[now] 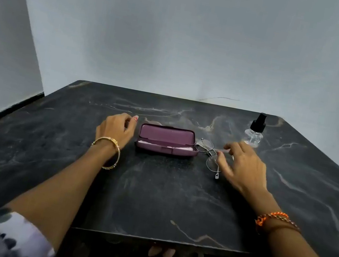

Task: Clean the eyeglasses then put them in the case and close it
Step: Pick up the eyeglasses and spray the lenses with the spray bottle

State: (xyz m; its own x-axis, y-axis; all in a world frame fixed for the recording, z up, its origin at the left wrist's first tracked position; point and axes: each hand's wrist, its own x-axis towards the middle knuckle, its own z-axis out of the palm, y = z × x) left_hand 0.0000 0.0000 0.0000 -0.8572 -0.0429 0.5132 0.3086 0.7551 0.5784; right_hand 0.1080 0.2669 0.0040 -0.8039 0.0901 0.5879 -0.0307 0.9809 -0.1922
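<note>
A purple eyeglass case (167, 140) lies open in the middle of the dark marble table (152, 193), with a pale cloth inside it. Thin metal-framed eyeglasses (209, 154) lie on the table just right of the case. My right hand (240, 163) hovers over the glasses with its fingers spread and loosely bent, the fingertips at the frame; no firm hold shows. My left hand (117, 129) sits just left of the case, fingers loosely curled, holding nothing.
A small clear spray bottle (255, 132) with a black pump top stands at the back right of the table. Grey walls close in behind and to the left. A thin wire runs along the wall behind the table.
</note>
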